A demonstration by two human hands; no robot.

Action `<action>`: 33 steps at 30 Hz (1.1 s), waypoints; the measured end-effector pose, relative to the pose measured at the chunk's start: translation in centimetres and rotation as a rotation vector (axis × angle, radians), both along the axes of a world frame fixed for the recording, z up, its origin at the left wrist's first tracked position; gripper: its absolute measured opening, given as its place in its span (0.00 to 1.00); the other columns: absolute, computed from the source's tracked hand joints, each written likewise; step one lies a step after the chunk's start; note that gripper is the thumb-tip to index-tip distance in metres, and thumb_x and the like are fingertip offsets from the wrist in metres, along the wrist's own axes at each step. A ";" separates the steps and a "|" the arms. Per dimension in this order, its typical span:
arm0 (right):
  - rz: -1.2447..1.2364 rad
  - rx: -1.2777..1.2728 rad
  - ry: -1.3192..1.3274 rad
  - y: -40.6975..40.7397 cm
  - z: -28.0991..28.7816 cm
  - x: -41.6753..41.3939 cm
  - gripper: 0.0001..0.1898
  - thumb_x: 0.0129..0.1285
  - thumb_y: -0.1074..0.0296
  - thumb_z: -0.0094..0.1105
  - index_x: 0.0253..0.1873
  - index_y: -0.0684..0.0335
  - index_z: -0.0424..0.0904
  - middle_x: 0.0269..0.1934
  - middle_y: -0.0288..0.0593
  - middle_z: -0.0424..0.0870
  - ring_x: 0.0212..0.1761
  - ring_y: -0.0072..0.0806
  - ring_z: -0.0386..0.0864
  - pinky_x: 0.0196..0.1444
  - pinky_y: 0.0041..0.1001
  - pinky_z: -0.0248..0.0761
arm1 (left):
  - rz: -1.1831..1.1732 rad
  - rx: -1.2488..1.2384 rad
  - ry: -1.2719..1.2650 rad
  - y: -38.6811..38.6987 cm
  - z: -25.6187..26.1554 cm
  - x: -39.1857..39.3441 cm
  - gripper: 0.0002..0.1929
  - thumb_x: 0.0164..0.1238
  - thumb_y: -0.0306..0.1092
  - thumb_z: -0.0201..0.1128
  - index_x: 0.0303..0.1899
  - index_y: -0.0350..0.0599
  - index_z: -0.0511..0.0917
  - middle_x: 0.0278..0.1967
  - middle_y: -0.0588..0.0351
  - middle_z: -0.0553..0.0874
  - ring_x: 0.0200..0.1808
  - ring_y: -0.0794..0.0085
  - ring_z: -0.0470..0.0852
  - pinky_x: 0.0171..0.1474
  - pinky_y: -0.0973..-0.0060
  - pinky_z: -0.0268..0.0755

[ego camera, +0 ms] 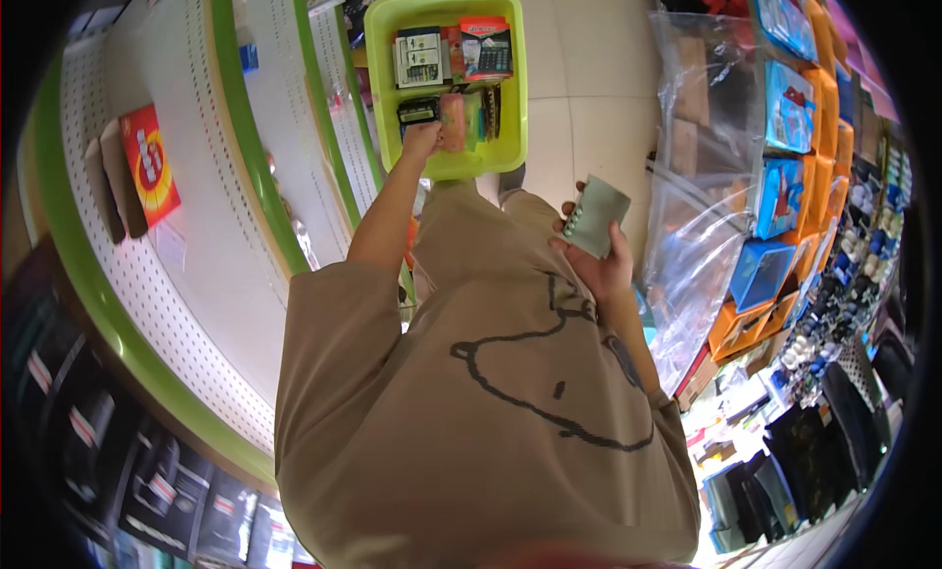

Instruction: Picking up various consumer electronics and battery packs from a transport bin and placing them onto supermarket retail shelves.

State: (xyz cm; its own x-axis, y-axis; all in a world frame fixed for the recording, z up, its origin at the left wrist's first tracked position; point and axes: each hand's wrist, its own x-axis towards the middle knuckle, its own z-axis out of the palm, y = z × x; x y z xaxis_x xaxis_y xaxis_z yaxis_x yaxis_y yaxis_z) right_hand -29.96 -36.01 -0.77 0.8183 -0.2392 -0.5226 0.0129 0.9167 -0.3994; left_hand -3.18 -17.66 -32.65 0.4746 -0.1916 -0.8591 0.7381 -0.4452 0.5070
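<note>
A yellow-green plastic bin (519, 127) stands at the top centre, holding boxed calculators (486, 50), a black-and-white box (418, 58), a pink item (452, 120) and several thin upright items. My left hand (423, 138) reaches over the bin's near left corner, at dark packs (418, 110) beside the pink item; its fingertips are partly hidden, and whether they grip anything is unclear. In front of my right thigh, my right hand (600, 256) holds a small pale grey-green ring-bound notebook (600, 208), tilted, with fingers along its ringed edge and the thumb on its other side.
White perforated shelves with green edges (221, 127) rise at the left, bearing a red and yellow box (149, 164). Tiled floor (603, 69) lies beyond the bin. At the right are clear plastic sheeting (692, 223) and orange crates (824, 120) with blue packs. Black boxes (169, 488) line the lower left.
</note>
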 end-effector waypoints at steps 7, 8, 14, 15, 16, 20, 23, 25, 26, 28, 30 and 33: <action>-0.135 0.009 0.236 2.8 2.0 -0.2 0.42 0.67 0.48 0.67 0.80 0.56 0.58 0.64 0.48 0.78 0.61 0.42 0.80 0.61 0.46 0.74 | 0.515 0.019 0.261 -2.3 -7.5 4.1 0.12 0.72 0.33 0.69 0.29 0.42 0.78 0.20 0.55 0.81 0.17 0.70 0.80 0.18 0.73 0.72; -0.167 0.030 0.255 3.0 2.0 -0.3 0.42 0.68 0.47 0.67 0.80 0.56 0.59 0.63 0.47 0.78 0.60 0.43 0.80 0.61 0.46 0.74 | 0.546 -0.002 0.259 -2.3 -8.7 4.7 0.10 0.72 0.31 0.70 0.33 0.40 0.79 0.22 0.54 0.82 0.19 0.70 0.81 0.20 0.74 0.77; -0.342 0.077 0.368 4.4 1.2 -0.1 0.41 0.69 0.45 0.63 0.80 0.57 0.58 0.60 0.47 0.79 0.59 0.42 0.78 0.59 0.44 0.74 | 0.669 0.157 0.270 -3.8 -14.1 8.4 0.17 0.71 0.37 0.74 0.48 0.34 0.78 0.37 0.50 0.85 0.31 0.68 0.87 0.30 0.77 0.87; -0.366 0.088 0.383 4.5 1.0 0.1 0.40 0.70 0.45 0.62 0.80 0.57 0.59 0.60 0.47 0.79 0.59 0.42 0.78 0.58 0.44 0.74 | 0.658 0.162 0.280 -4.0 -14.8 8.9 0.17 0.71 0.37 0.74 0.48 0.34 0.78 0.37 0.50 0.85 0.31 0.68 0.87 0.30 0.77 0.87; -0.374 0.089 0.392 4.5 0.9 0.1 0.40 0.70 0.45 0.62 0.80 0.57 0.59 0.60 0.47 0.79 0.59 0.42 0.78 0.58 0.44 0.74 | 0.694 0.198 0.275 -4.1 -15.4 9.3 0.22 0.70 0.38 0.75 0.53 0.32 0.76 0.41 0.49 0.85 0.36 0.67 0.88 0.35 0.77 0.88; -0.420 0.115 0.415 5.4 0.4 -0.4 0.40 0.71 0.45 0.61 0.80 0.56 0.58 0.61 0.46 0.77 0.60 0.41 0.77 0.60 0.45 0.73 | 0.674 0.196 0.226 -4.9 -16.4 9.7 0.33 0.69 0.38 0.76 0.65 0.28 0.68 0.51 0.43 0.83 0.46 0.62 0.88 0.45 0.75 0.90; -0.434 0.130 0.430 5.8 -0.1 -0.7 0.40 0.71 0.45 0.60 0.81 0.56 0.57 0.63 0.46 0.76 0.62 0.41 0.77 0.61 0.46 0.73 | 0.715 0.177 0.192 -5.6 -15.4 9.5 0.29 0.70 0.37 0.75 0.61 0.26 0.71 0.50 0.42 0.83 0.43 0.61 0.88 0.45 0.74 0.91; -0.431 0.134 0.431 6.0 0.1 -0.8 0.40 0.72 0.45 0.60 0.81 0.56 0.57 0.63 0.46 0.75 0.62 0.42 0.77 0.61 0.46 0.73 | 0.770 0.185 0.197 -5.8 -13.8 8.4 0.25 0.70 0.36 0.74 0.56 0.25 0.73 0.49 0.42 0.83 0.41 0.61 0.87 0.45 0.74 0.91; -0.418 0.124 0.434 6.0 0.2 -0.7 0.40 0.72 0.45 0.60 0.81 0.56 0.57 0.63 0.46 0.75 0.62 0.42 0.77 0.61 0.45 0.73 | 0.775 0.176 0.133 -5.8 -13.6 7.5 0.22 0.71 0.34 0.74 0.52 0.24 0.75 0.47 0.43 0.83 0.39 0.62 0.87 0.44 0.74 0.91; -0.397 0.119 0.413 5.7 0.2 0.1 0.40 0.72 0.45 0.60 0.81 0.56 0.57 0.63 0.46 0.75 0.62 0.42 0.77 0.61 0.45 0.73 | 0.800 0.111 0.044 -4.7 -13.0 7.4 0.16 0.71 0.31 0.73 0.45 0.26 0.77 0.43 0.46 0.82 0.37 0.65 0.85 0.45 0.71 0.92; -0.366 0.132 0.402 5.3 0.3 0.7 0.40 0.71 0.45 0.60 0.81 0.56 0.57 0.63 0.46 0.76 0.62 0.42 0.78 0.61 0.46 0.73 | 0.742 0.084 0.065 -3.0 -13.1 6.5 0.15 0.73 0.31 0.72 0.47 0.27 0.77 0.43 0.47 0.82 0.39 0.66 0.85 0.47 0.70 0.91; -0.304 0.071 0.380 5.0 0.3 1.7 0.39 0.72 0.44 0.59 0.80 0.57 0.58 0.61 0.46 0.78 0.61 0.40 0.78 0.59 0.43 0.75 | 0.738 -0.091 0.097 -4.2 -9.4 4.2 0.13 0.76 0.30 0.68 0.51 0.31 0.76 0.45 0.49 0.84 0.45 0.68 0.86 0.54 0.68 0.87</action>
State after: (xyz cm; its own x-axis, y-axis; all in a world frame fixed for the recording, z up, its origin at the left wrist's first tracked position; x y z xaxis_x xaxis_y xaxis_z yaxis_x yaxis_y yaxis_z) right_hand -28.22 -30.98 -0.48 0.4648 -0.3907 -0.7946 0.1497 0.9192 -0.3643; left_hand 0.99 -21.84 -42.04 0.4305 0.0751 -0.8995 0.8719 0.2232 0.4359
